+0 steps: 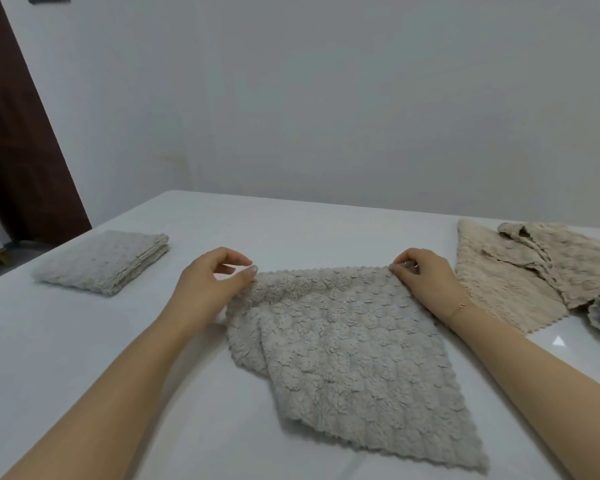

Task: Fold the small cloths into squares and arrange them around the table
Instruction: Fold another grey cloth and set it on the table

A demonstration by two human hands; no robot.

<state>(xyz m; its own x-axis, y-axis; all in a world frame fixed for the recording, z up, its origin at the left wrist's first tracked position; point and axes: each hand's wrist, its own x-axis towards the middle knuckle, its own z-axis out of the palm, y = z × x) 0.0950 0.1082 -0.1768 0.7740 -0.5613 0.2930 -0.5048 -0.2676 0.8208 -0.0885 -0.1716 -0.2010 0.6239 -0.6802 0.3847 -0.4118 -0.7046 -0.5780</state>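
Grey cloth (340,344) lies flat mid-tabletop (84,375), its far edge running left to right. Left hand (219,275) and right hand (420,275) each pinch 1 far corner, so I'd guess the fold comes toward the near edge.

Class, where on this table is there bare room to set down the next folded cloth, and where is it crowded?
Bare table runs along the far edge, between the folded cloth and the beige cloths, and at near left beside the left forearm. The right side is crowded with unfolded cloths.
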